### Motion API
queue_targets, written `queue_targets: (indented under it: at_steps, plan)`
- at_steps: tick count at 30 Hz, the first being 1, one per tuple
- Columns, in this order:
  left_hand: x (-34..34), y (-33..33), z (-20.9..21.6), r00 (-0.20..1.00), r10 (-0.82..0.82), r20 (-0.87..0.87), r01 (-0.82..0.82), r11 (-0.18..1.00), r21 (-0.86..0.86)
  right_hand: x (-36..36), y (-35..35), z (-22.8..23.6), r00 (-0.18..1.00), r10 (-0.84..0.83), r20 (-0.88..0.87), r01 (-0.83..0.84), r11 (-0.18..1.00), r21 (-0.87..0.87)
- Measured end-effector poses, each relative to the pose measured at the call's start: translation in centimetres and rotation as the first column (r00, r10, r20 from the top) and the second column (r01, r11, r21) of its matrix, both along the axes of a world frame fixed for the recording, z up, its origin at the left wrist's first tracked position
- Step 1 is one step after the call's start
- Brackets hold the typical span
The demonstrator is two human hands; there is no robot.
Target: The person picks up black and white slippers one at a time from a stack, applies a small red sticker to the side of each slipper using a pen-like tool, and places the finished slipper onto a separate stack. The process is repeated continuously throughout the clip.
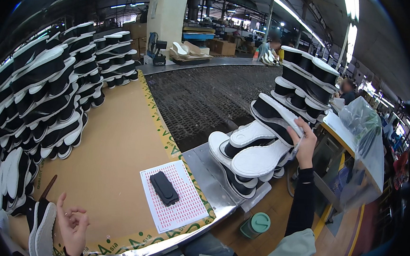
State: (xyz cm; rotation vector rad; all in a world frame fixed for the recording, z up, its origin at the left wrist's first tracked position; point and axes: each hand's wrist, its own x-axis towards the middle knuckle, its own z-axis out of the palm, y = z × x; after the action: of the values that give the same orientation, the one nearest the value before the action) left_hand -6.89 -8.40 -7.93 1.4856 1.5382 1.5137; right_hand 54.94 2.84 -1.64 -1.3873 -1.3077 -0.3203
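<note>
My right hand (305, 140) is closed round the end of a white and black shoe sole (282, 115), at the front of a stack on the right. Below it, more thick soles lie piled on the metal ledge, among them a white-faced sole (260, 159) turned bottom up. At the lower left, my left hand (73, 224) is held over the cardboard with its fingers apart and nothing in them. Close beside it stands a pair of soles (42, 228) on edge, and a thin brown strip (48, 187) sticks up behind them.
Tall stacks of soles (32, 82) line the left of the cardboard-covered table (114, 131). A black device (164, 189) lies on a printed sheet (191, 198). Beyond runs a dark mesh conveyor (198, 94). A green-lidded container (256, 224) is below the ledge. People sit farther off.
</note>
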Motion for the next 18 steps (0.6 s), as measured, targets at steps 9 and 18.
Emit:
queue_targets:
  at_steps: [9,18]
  plan:
    - [2.4,1.0,1.6,0.981,-0.192,0.016,0.193,0.980,-0.059,0.2,0.7,0.8,0.986,-0.133,-0.103,0.154,0.961,0.229]
    - [5.3,2.9,4.7,0.909,-0.346,-0.231,0.371,0.926,0.071,-9.8,-2.3,5.9,0.876,0.475,-0.078,-0.452,0.868,0.207]
